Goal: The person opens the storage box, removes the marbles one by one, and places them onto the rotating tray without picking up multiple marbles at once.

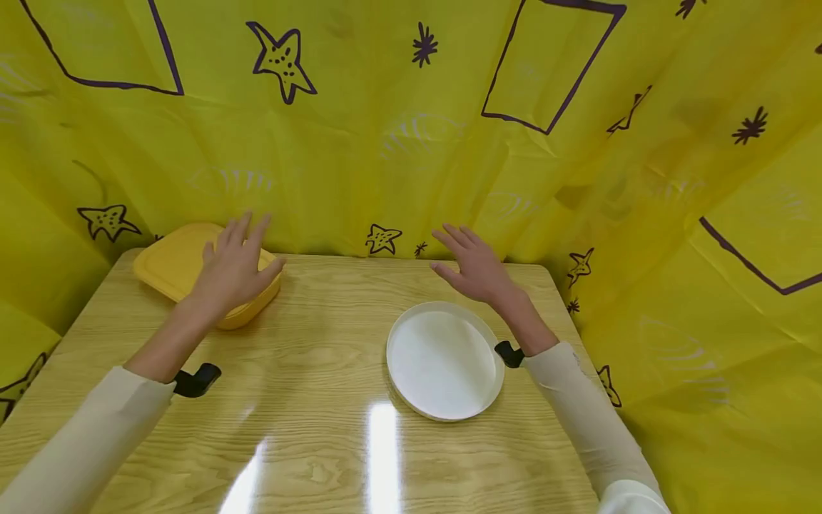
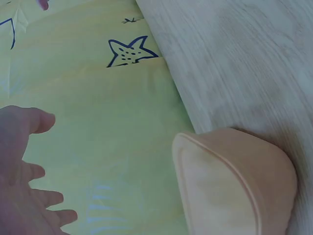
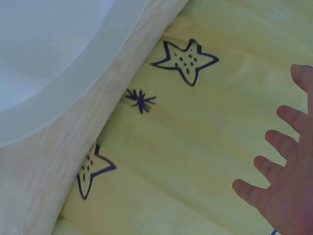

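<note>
My left hand [image 1: 232,273] hovers with spread fingers above a yellow lidded box [image 1: 176,260] at the table's back left; the left wrist view shows the hand apart from that box [image 2: 220,191]. My right hand [image 1: 477,270], fingers also spread, is held in the air past the far rim of a round white tray [image 1: 445,360]. In the right wrist view the tray's rim [image 3: 105,66] shows at upper left, well away from the fingers. Neither hand holds anything.
The wooden table [image 1: 321,371] ends at a yellow curtain [image 1: 334,164] printed with starfish, which hangs behind it and along the sides. Dark camera mounts [image 1: 198,380] sit at both wrists. Bright light reflections lie on the table's front part.
</note>
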{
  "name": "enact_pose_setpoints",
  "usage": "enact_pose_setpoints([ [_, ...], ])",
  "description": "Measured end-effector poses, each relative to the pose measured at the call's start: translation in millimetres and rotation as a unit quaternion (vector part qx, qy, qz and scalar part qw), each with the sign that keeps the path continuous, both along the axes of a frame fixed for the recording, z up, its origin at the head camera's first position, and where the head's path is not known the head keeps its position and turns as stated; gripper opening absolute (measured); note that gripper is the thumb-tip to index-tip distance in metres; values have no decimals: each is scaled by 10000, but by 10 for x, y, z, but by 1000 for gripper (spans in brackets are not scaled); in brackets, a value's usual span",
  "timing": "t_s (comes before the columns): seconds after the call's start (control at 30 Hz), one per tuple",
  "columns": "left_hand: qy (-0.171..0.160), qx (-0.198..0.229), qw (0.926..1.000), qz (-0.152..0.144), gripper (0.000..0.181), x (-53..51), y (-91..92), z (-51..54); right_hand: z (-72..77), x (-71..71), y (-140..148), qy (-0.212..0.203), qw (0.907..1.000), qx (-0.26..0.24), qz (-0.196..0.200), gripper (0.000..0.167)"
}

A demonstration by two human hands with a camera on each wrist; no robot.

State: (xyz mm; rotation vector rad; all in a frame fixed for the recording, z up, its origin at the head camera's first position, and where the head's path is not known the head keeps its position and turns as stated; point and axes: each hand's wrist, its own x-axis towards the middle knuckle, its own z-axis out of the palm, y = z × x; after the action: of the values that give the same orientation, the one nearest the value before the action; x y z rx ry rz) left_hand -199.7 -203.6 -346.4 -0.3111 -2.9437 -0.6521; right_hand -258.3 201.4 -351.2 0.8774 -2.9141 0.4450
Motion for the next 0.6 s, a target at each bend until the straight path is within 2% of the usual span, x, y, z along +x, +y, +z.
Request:
enact_pose_setpoints([
  [0.13, 535, 184, 9984, 36, 73, 42, -94, -58, -4, -39, -177, -81, 9997, -83, 222, 61],
  [0.2, 652, 315, 9974, 65, 72, 60, -143, -79, -15, -61, -259, -151, 9993, -131, 325, 61],
  [0.27, 664, 448, 9967, 129, 72, 79, -191, -97, -36, -90, -341, -224, 9985, -209, 456, 60],
  [0.4, 465, 668, 9962, 312, 74, 126, -287, -139, -112, -160, -497, -373, 9963, -346, 693, 59],
  [0.6, 297, 805, 9954, 434, 75, 200, -427, -215, -190, -245, -714, -670, 9925, -519, 880, 58],
])
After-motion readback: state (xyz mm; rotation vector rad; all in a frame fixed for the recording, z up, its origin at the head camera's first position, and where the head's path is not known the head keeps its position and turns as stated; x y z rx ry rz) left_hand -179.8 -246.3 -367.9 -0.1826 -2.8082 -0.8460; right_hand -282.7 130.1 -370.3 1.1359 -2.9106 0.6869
